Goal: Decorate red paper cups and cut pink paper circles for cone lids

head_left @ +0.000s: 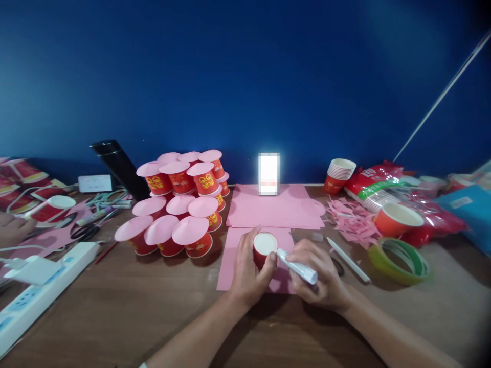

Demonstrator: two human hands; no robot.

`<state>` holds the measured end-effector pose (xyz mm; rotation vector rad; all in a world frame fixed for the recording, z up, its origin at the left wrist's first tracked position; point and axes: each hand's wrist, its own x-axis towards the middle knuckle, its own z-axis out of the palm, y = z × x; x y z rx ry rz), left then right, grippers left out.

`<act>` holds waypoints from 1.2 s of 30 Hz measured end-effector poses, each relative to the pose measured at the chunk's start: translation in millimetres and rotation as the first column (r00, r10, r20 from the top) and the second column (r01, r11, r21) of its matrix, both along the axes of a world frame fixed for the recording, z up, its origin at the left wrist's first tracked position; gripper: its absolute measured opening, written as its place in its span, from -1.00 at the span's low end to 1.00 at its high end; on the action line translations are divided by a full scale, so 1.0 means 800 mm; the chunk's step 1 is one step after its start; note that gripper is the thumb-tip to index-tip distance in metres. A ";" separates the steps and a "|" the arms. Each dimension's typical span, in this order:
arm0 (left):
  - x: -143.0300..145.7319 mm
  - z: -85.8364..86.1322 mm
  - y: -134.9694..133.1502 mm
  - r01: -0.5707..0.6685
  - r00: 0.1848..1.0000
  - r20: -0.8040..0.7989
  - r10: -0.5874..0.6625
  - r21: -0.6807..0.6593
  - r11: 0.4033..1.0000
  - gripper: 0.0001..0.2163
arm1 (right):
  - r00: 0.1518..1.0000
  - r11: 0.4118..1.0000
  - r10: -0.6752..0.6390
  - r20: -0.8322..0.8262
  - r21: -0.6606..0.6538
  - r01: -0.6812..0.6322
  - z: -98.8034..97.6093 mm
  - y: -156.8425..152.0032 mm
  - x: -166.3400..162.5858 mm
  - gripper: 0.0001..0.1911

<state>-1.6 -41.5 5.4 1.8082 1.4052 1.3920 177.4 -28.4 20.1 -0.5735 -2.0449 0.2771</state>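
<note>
My left hand (248, 268) is wrapped round a small red paper cup (264, 246) standing upside down on a pink paper sheet (233, 255), its white base facing up. My right hand (316, 273) grips a white pen-like stick (297, 267) with its tip touching the cup's right side. Both hands are closed on what they hold. More pink sheets (274, 207) lie stacked just behind.
A pile of red cups capped with pink discs (180, 204) stands at the left. A stack of cups (339, 176), pink scraps (351, 220), a green tape roll (401, 258), a white pen (348, 259), scissors (85, 232) and a power strip (42, 286) surround me. Another person's hand (11, 230) shows far left.
</note>
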 end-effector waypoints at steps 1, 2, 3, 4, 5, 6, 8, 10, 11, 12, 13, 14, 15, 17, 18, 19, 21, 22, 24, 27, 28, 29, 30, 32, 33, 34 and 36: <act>0.000 0.000 0.000 -0.004 1.000 -0.002 0.004 0.003 1.000 -0.54 | 1.000 1.000 -0.005 -0.006 -0.012 0.005 0.000 0.000 0.000 -0.56; 0.000 -0.001 0.000 -0.007 1.000 -0.003 0.007 0.005 1.000 -0.54 | 1.000 1.000 -0.008 -0.009 -0.020 0.008 0.001 0.000 0.000 -0.56; 0.000 -0.001 0.000 -0.009 1.000 -0.005 0.010 0.007 1.000 -0.54 | 1.000 1.000 -0.007 -0.011 -0.025 0.007 0.001 0.000 0.000 -0.56; 0.000 -0.001 0.000 -0.010 1.000 -0.007 0.010 0.009 1.000 -0.54 | 1.000 1.000 -0.004 -0.012 -0.027 0.004 0.001 0.000 0.000 -0.56; 0.000 -0.001 0.000 -0.010 1.000 -0.010 0.010 0.012 1.000 -0.54 | 1.000 1.000 0.001 -0.012 -0.028 -0.001 0.002 0.000 0.000 -0.55; 0.000 -0.001 0.000 -0.009 1.000 -0.013 0.009 0.013 1.000 -0.54 | 1.000 1.000 0.004 -0.011 -0.031 -0.005 0.002 0.001 0.000 -0.54; -0.001 -0.002 0.000 -0.007 1.000 -0.017 0.008 0.010 1.000 -0.54 | 1.000 0.999 0.011 -0.009 -0.033 -0.012 0.002 0.001 0.000 -0.54; -0.001 -0.001 -0.001 -0.006 1.000 -0.015 0.006 0.002 1.000 -0.53 | 1.000 0.999 0.011 -0.004 -0.038 -0.012 0.004 0.001 -0.001 -0.55; 0.000 -0.001 -0.001 -0.006 1.000 -0.013 0.006 -0.001 1.000 -0.53 | 1.000 0.999 0.008 -0.002 -0.043 -0.008 0.005 0.002 -0.002 -0.57; 0.000 -0.001 -0.001 -0.006 1.000 -0.011 0.006 -0.003 1.000 -0.52 | 1.000 0.999 0.004 -0.001 -0.050 -0.004 0.006 0.002 -0.002 -0.59; 0.000 -0.001 -0.001 -0.008 1.000 -0.007 0.008 -0.004 1.000 -0.53 | 1.000 0.998 -0.003 -0.002 -0.061 0.002 0.008 0.003 -0.002 -0.61; 0.000 -0.001 0.000 -0.010 1.000 -0.004 0.010 -0.006 1.000 -0.53 | 1.000 0.997 -0.013 -0.004 -0.077 0.013 0.009 0.004 -0.003 -0.64; 0.000 -0.001 0.000 -0.011 1.000 -0.002 0.011 -0.007 1.000 -0.53 | 1.000 0.995 -0.025 -0.009 -0.094 0.024 0.011 0.005 -0.004 -0.67; 0.000 0.000 0.001 -0.014 1.000 0.003 0.014 -0.011 1.000 -0.53 | 0.998 0.990 -0.050 -0.023 -0.130 0.047 0.015 0.007 -0.005 -0.74; 0.000 0.000 0.001 -0.014 1.000 0.005 0.014 -0.013 1.000 -0.53 | 0.998 0.988 -0.061 -0.032 -0.144 0.055 0.017 0.007 -0.006 -0.76; 0.000 0.000 0.001 -0.015 1.000 0.005 0.015 -0.013 1.000 -0.53 | 0.997 0.986 -0.068 -0.039 -0.156 0.061 0.018 0.008 -0.006 -0.79; 0.000 0.000 0.001 -0.019 1.000 0.008 0.019 -0.011 1.000 -0.53 | 0.997 0.982 -0.067 -0.036 -0.177 0.060 0.019 0.010 -0.007 -0.81; 0.000 0.000 0.001 -0.020 1.000 0.008 0.020 -0.011 1.000 -0.53 | 0.997 0.980 -0.072 -0.028 -0.187 0.065 0.017 0.010 -0.006 -0.82; -0.001 0.000 0.000 -0.015 1.000 0.005 0.015 -0.014 1.000 -0.53 | 0.994 0.974 -0.108 -0.010 -0.202 0.103 0.013 0.012 -0.004 -0.81; -0.002 0.000 -0.002 0.000 1.000 -0.004 0.000 -0.026 1.000 -0.53 | 0.978 0.951 -0.209 0.002 -0.234 0.204 0.005 0.013 -0.002 -0.82; -0.002 0.000 -0.002 0.003 1.000 -0.007 -0.003 -0.029 1.000 -0.54 | 0.970 0.936 -0.243 -0.001 -0.264 0.234 0.003 0.014 -0.001 -0.84; -0.003 0.000 -0.002 0.004 1.000 -0.009 -0.005 -0.032 0.999 -0.54 | 0.960 0.916 -0.281 -0.011 -0.302 0.264 0.001 0.016 0.000 -0.85; -0.003 0.000 -0.003 0.008 1.000 -0.014 -0.008 -0.035 0.999 -0.54 | 0.945 0.891 -0.326 -0.034 -0.344 0.296 0.000 0.018 0.001 -0.87; -0.004 -0.002 -0.002 0.020 0.999 -0.027 -0.021 -0.039 0.999 -0.54 | 0.898 0.833 -0.429 -0.099 -0.428 0.351 -0.001 0.026 0.005 -0.85; -0.004 -0.003 -0.002 0.025 0.999 -0.034 -0.027 -0.038 0.999 -0.54 | 0.867 0.802 -0.479 -0.135 -0.468 0.371 -0.001 0.032 0.009 -0.82; -0.005 -0.005 -0.001 0.029 0.999 -0.040 -0.031 -0.036 0.999 -0.54 | 0.839 0.772 -0.520 -0.161 -0.510 0.381 -0.001 0.039 0.014 -0.78; -0.005 -0.009 0.000 0.028 0.999 -0.046 -0.029 -0.032 0.999 -0.54 | 0.794 0.713 -0.578 -0.188 -0.589 0.380 -0.002 0.056 0.029 -0.69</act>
